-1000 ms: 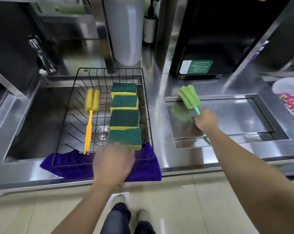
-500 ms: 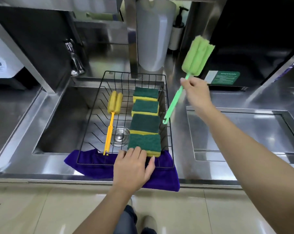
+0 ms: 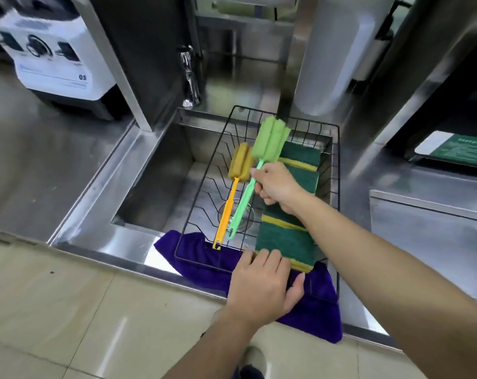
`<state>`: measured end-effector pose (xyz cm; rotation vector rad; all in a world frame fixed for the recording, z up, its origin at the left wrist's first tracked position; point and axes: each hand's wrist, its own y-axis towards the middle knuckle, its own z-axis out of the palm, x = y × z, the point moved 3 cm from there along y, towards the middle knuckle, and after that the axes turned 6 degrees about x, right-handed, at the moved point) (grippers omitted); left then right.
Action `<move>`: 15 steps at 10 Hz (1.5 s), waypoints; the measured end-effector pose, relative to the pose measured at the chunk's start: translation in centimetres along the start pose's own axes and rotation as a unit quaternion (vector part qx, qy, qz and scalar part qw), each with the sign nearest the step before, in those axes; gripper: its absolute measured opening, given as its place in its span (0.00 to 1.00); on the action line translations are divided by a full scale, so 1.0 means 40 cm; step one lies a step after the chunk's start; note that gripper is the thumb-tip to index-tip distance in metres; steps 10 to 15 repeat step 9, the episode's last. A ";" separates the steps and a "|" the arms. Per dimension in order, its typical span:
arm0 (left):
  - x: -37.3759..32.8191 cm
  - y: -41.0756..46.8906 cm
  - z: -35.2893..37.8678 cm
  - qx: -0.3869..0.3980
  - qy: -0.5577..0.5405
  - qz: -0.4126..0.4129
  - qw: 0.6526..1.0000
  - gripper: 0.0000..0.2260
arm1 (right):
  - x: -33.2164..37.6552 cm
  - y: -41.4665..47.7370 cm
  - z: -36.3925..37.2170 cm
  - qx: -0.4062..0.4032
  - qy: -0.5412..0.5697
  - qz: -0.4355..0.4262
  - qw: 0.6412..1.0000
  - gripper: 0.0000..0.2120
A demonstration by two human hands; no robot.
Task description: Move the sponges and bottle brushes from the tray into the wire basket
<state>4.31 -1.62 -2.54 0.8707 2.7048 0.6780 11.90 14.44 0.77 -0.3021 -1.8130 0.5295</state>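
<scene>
Fingers of the right hand [image 3: 275,187] are closing around the thin plastic handle of the green bottle brush [image 3: 255,170], its long axis running diagonally — foam head pointing up toward the wire basket [image 3: 337,170]'s far end, hooked tip down beside the yellow bottle brush [image 3: 233,187]. Half a second ago it was standing high over the surface; now it is sitting low in the basket, left of the rectangular sponges [image 3: 288,236]. Left hand [image 3: 262,285] is lying flat, its grip open, on the near rim over the purple cloth [image 3: 204,258].
</scene>
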 end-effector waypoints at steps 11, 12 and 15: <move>-0.002 0.003 -0.008 0.036 -0.042 -0.008 0.998 0.17 | 0.020 -0.044 -0.039 0.038 -0.108 0.060 0.992 0.08; -0.002 0.003 -0.008 0.036 -0.042 -0.008 0.998 0.17 | 0.020 -0.044 -0.039 0.038 -0.108 0.060 0.992 0.08; -0.002 0.003 -0.008 0.036 -0.042 -0.008 0.998 0.17 | 0.020 -0.044 -0.039 0.038 -0.108 0.060 0.992 0.08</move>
